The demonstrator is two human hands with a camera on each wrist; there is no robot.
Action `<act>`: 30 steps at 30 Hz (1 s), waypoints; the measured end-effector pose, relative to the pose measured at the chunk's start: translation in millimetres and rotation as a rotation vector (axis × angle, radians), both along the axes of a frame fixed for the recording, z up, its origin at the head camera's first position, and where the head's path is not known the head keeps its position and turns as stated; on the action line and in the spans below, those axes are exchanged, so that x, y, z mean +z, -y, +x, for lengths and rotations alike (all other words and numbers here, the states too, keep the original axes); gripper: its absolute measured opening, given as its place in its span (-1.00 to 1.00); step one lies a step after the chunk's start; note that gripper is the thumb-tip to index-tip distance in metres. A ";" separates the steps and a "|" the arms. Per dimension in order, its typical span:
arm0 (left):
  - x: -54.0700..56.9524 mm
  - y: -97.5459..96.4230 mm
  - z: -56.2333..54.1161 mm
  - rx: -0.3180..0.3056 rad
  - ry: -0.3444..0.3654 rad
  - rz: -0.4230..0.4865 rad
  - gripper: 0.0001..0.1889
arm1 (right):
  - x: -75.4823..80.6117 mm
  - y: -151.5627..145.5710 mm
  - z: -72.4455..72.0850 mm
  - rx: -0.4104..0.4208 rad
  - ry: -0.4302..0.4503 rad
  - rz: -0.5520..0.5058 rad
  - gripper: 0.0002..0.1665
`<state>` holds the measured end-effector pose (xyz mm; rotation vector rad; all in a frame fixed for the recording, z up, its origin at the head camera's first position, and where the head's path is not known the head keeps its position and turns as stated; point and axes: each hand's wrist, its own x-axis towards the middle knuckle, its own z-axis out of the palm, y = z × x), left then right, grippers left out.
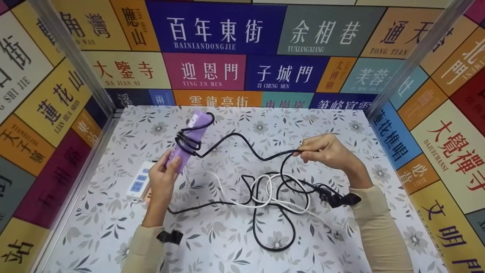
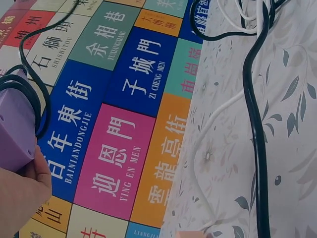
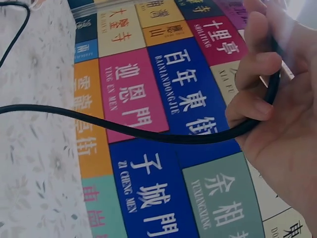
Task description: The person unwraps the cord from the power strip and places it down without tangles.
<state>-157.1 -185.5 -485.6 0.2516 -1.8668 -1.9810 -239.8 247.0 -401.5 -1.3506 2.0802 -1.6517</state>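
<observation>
My left hand (image 1: 163,176) grips the lower end of a purple power strip (image 1: 195,133), holding it tilted above the table. Several turns of black cord (image 1: 235,134) are wound round the strip's middle, and one loop passes near its top end. Off to the right, my right hand (image 1: 327,151) pinches the same cord, which runs between the hands with some slack. In the right wrist view, curled fingers (image 3: 255,106) hold the cord (image 3: 173,139). The left wrist view shows only part of the strip (image 2: 15,124) and its windings.
A white power strip (image 1: 137,182) with blue socket panels lies left, beside an orange item mostly hidden by my left wrist. Tangled black and white cords (image 1: 242,205) lie mid-table, with a black plug (image 1: 329,197) near my right wrist. Printed panels (image 1: 204,72) enclose the table.
</observation>
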 end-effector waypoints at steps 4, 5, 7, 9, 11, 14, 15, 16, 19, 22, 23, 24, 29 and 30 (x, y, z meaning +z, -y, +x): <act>-0.8 0.2 1.0 0.022 -0.004 -0.011 -0.51 | -15.5 -3.5 3.3 -0.093 0.034 0.218 -0.82; -0.6 0.3 1.1 0.023 -0.006 -0.014 -0.51 | -19.2 -4.1 4.1 -0.114 0.040 0.280 -0.84; 0.6 0.5 1.1 0.019 -0.019 -0.010 -0.52 | -26.5 -5.4 5.4 -0.152 0.060 0.389 -0.87; 1.8 0.8 0.7 0.016 -0.030 -0.009 -0.52 | -34.3 -6.5 6.2 -0.186 0.079 0.483 -0.84; 3.0 0.9 0.4 0.021 -0.042 0.000 -0.53 | -43.2 -7.5 6.1 -0.208 0.090 0.546 -0.80; 3.8 1.3 -0.1 0.035 -0.058 0.010 -0.54 | -58.1 -9.4 5.4 -0.223 0.108 0.602 -0.76; 3.9 1.4 -0.1 0.034 -0.064 0.017 -0.53 | -63.3 -10.0 5.4 -0.226 0.112 0.615 -0.75; 4.2 1.5 0.1 0.034 -0.069 0.023 -0.54 | -68.7 -10.8 5.4 -0.228 0.111 0.628 -0.75; 4.4 2.1 0.1 0.027 -0.072 0.043 -0.52 | -86.8 -13.4 5.4 -0.247 0.110 0.652 -0.78; 4.4 2.5 0.4 0.031 -0.059 0.050 -0.51 | -106.6 -16.5 7.5 -0.260 0.113 0.676 -0.76; 4.1 2.6 0.2 0.035 -0.053 0.046 -0.51 | -112.8 -17.3 8.7 -0.255 0.118 0.687 -0.75; 4.1 2.5 0.1 0.033 -0.049 0.043 -0.51 | -118.6 -18.2 10.4 -0.247 0.116 0.697 -0.73; 1.9 2.8 -0.2 0.031 -0.033 0.003 -0.52 | -137.4 -18.1 18.0 -0.218 0.055 0.716 -0.67; 2.4 2.7 0.1 0.030 -0.028 0.002 -0.52 | -138.9 -17.7 19.0 -0.221 0.034 0.712 -0.66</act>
